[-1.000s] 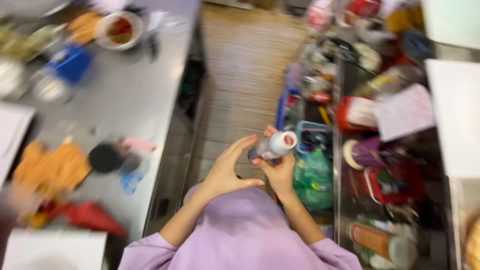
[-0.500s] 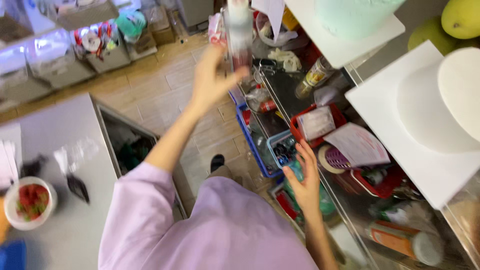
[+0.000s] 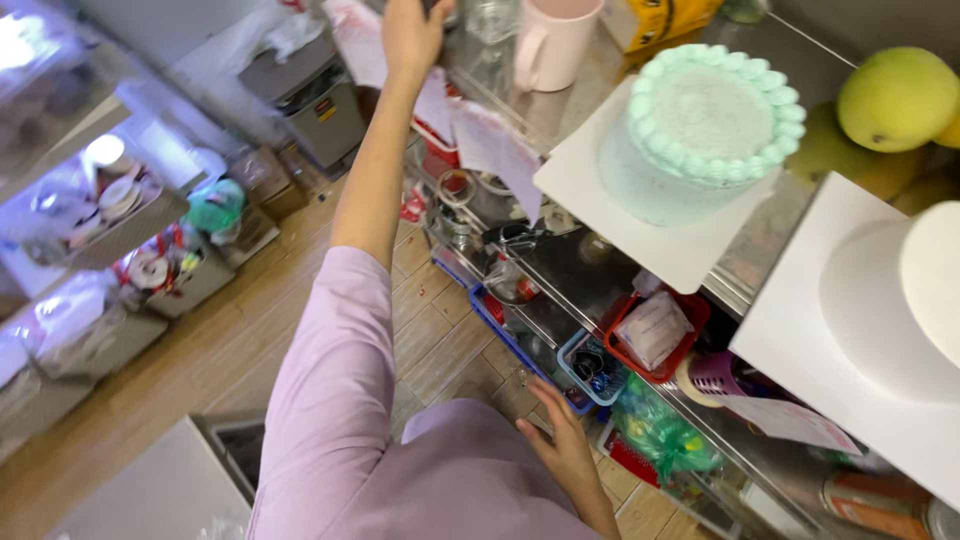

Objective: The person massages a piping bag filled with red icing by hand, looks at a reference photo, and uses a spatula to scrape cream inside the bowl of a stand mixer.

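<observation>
The left hand point(image 3: 415, 35) reaches far up over the desk point(image 3: 760, 250), clenched on something hidden, just beside the pink mug point(image 3: 552, 40), while the right hand point(image 3: 565, 450) hangs released low.

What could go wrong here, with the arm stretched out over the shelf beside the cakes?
1. The left hand reaches far up the steel shelf, next to the pink mug; it might knock the mug over.
2. The pale green cake sits on a white board that juts past the shelf edge; a brushing sleeve could tip it.
3. The right hand hangs low by the crowded lower rack, so the person may be leaning off balance.
</observation>
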